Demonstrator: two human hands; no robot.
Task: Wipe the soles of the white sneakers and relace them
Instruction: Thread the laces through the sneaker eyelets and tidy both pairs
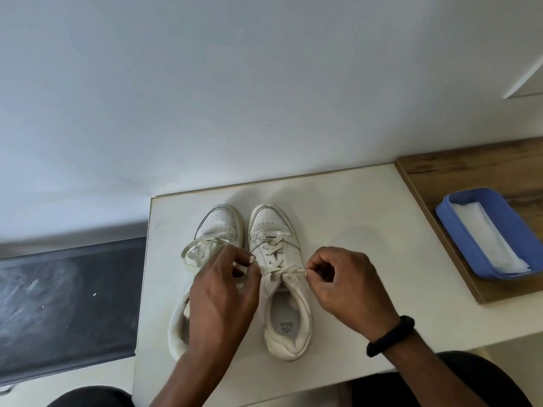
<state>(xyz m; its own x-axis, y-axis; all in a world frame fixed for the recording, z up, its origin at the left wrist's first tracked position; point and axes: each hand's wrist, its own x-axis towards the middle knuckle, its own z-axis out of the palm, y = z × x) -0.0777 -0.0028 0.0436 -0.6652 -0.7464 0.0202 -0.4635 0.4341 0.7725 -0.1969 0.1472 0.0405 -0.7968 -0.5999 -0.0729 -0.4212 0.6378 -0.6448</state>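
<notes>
My left hand (pixel 223 292) and right hand (pixel 346 283) each pinch a lace (pixel 282 271) end, pulling outward to tighten the right sneaker (pixel 279 289) near the tabletop's (pixel 352 215) back edge.

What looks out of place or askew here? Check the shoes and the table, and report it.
Nothing is spilled or damaged. The only unevenness: the left sneaker has loose lace loops flopping off its side, while the right sneaker is neatly laced, its lace ends pulled taut by the left hand and right hand.
</notes>
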